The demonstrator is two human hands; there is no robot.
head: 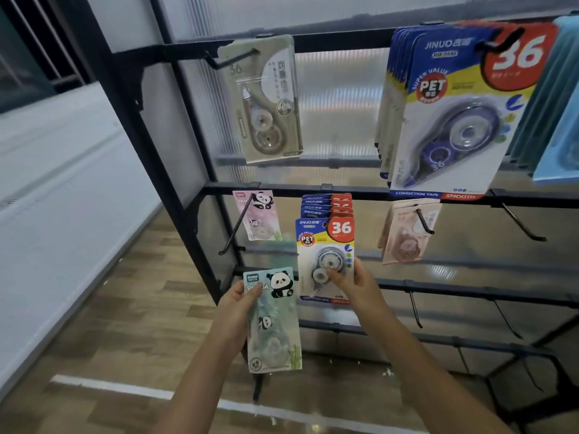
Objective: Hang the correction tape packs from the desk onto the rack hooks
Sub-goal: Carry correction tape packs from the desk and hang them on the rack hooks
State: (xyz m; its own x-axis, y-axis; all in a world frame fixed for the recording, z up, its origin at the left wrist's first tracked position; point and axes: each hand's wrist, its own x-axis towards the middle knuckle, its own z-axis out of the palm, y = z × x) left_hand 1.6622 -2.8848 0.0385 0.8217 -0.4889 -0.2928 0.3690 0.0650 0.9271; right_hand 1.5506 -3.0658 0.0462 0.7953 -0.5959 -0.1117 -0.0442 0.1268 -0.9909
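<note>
At lower centre, the left hand (236,311) is gripping a green panda pack (274,321) (upright); the right hand (351,281) is pinching a blue pack (326,245) at the rack (376,192).

The left hand (233,311) grips a green panda pack (275,321) along its left edge, thumb on the front near the top. Just right of those fingers (250,291), the right hand (352,285) pinches a blue JINUO pack (326,258), the front one of a stack on a rack hook. Above the fingers hang a pink panda pack (258,216) and a beige pack (266,98).
</note>
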